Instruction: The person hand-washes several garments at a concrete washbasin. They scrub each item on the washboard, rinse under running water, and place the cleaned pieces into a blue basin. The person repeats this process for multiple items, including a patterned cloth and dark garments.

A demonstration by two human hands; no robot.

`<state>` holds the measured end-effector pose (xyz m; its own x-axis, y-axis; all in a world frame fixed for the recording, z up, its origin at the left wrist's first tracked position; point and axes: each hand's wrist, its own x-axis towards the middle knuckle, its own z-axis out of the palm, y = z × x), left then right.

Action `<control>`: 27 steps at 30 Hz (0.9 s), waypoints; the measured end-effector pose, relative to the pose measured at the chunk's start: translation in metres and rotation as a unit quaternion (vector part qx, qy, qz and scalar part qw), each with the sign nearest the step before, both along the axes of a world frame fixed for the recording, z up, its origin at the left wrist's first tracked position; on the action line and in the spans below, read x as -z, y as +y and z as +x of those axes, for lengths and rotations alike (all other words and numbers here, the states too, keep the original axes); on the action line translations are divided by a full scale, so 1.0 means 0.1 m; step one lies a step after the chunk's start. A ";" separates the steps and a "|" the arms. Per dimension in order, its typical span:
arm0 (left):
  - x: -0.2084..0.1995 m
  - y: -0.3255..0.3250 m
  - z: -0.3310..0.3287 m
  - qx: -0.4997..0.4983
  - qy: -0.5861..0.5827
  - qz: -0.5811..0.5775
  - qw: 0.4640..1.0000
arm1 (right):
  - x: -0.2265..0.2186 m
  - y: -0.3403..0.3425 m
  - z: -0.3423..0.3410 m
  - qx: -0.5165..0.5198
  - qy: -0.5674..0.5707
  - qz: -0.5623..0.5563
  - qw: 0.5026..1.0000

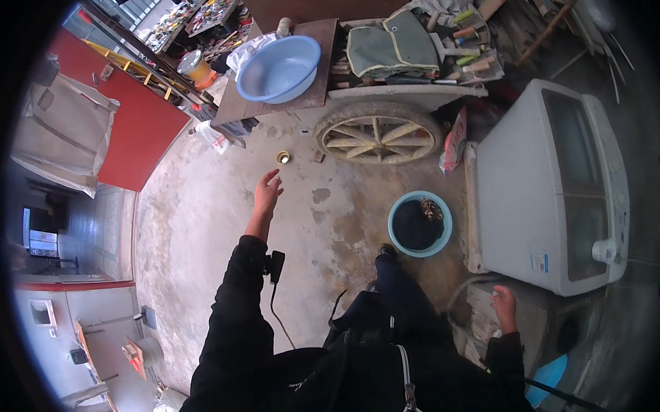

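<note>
My left hand (pixel 267 194) reaches forward over the concrete ground, fingers stretched out and nothing in it. Just beyond its fingertips, as seen from here, a small round gold-coloured container (pixel 283 157) sits on the ground. At the right, my right hand (pixel 506 308) is held low beside the white washing machine (pixel 512 190), its fingers loosely bent and apart, with no object visible in it. Between the machine and my legs stands a light-blue basin (pixel 392 226) holding dark cloth (pixel 415 227) and a patterned cloth (pixel 432 208).
Ahead, a spoked wheel (pixel 378 133) belongs to a cart carrying a green canvas bag (pixel 391 45) and tools. A larger blue basin (pixel 278 67) rests on a brown board (pixel 322 49). A red door (pixel 140 119) and doorway are at left. A pale hose (pixel 458 294) runs beside the machine.
</note>
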<state>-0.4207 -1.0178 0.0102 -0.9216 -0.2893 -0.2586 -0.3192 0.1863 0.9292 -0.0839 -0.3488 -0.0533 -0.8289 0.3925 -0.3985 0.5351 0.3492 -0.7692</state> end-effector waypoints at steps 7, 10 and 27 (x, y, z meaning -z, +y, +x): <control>-0.02 -0.35 -1.07 -0.029 0.002 0.109 0.994 | 0.05 -0.32 -1.21 -0.057 -0.061 0.007 0.996; 0.07 -0.53 -1.56 -0.022 0.006 0.153 0.988 | -0.13 -0.50 -1.55 -0.069 -0.002 0.001 0.998; 0.89 -1.15 -3.71 -0.101 -0.015 0.443 0.891 | -0.82 -2.91 0.31 0.235 -0.154 -0.139 0.950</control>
<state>-0.7914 -1.1323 -0.0784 -0.8626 -0.1189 -0.4917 -0.2902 -0.6798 0.6735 -0.0530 -0.6401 0.0288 -0.4159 0.5342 -0.7359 0.7956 -0.1783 -0.5790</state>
